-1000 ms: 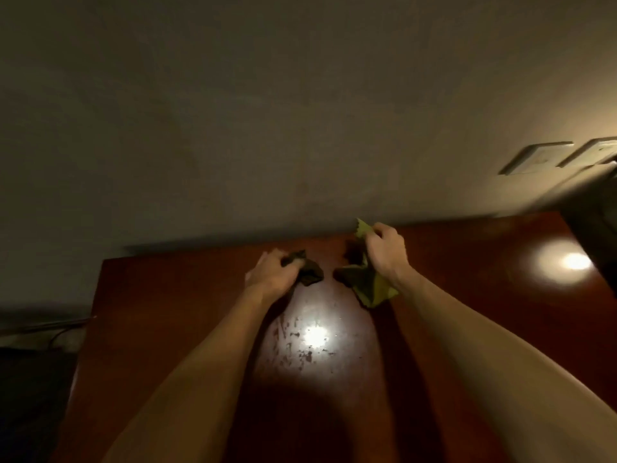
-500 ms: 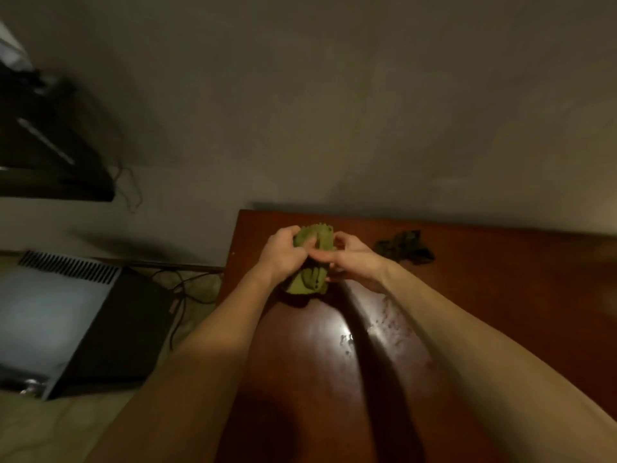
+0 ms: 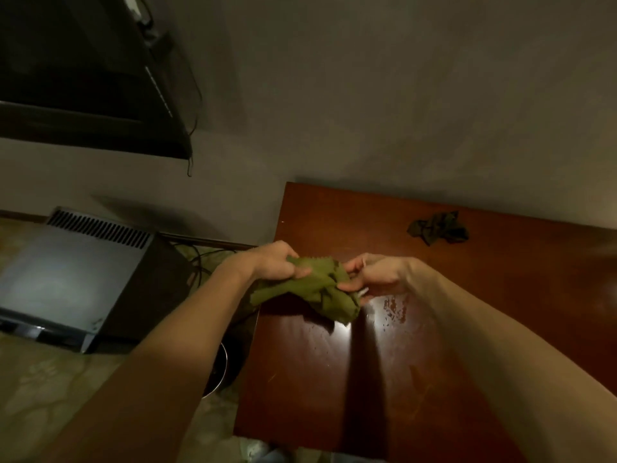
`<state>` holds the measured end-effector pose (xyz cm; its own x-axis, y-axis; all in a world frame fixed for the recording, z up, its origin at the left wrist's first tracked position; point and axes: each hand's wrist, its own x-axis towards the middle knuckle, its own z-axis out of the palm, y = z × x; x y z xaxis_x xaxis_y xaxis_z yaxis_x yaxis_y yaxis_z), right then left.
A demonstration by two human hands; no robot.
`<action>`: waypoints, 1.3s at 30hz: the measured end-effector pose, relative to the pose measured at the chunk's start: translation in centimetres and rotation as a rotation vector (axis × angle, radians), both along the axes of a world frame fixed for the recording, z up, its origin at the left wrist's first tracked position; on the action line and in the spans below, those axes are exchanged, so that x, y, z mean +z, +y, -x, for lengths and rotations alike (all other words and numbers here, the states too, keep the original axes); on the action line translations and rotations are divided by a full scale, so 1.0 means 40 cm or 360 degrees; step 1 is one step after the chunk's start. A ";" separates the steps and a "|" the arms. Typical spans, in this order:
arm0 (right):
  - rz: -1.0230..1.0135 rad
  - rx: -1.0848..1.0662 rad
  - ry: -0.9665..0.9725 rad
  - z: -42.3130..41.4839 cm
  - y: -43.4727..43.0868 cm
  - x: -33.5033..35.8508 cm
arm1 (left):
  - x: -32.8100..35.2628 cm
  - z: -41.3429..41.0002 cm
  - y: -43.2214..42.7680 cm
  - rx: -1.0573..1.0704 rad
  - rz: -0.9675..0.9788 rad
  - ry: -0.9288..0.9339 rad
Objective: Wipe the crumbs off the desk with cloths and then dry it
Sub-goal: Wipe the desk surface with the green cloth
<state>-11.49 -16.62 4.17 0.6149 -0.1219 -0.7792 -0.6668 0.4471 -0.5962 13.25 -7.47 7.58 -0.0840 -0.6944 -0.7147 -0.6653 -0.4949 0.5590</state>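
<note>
I hold the green cloth (image 3: 310, 285) at both ends: left hand (image 3: 278, 262) curled round one end, right hand (image 3: 380, 274) pinching the other, its long axis running across between them just above the desk (image 3: 500, 295). The crumbs (image 3: 394, 309) lie just under my right fingers (image 3: 354, 266), so that hand is nearer. The dark cloth (image 3: 437, 227) lies beyond them, well apart.
</note>
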 end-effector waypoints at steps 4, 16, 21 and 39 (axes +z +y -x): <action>-0.0063 0.0218 0.0202 0.043 0.009 0.008 | 0.006 0.004 0.000 -0.0270 -0.0534 0.0104; 0.2099 -0.0069 0.0834 -0.018 0.137 -0.142 | -0.187 0.130 -0.012 0.0060 0.0733 -0.0821; 0.2152 0.0282 0.0571 -0.075 0.243 -0.269 | -0.334 0.234 0.100 -0.0194 0.0608 -0.0829; 0.2601 0.0209 0.0515 -0.197 -0.137 -0.380 | -0.490 0.101 -0.230 0.0227 0.1153 -0.1103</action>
<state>-3.62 -22.11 -11.03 0.5358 -0.8441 0.0191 -0.8274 -0.5295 -0.1870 9.22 -16.67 -12.04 0.3070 -0.9515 0.0226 -0.9184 -0.2899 0.2692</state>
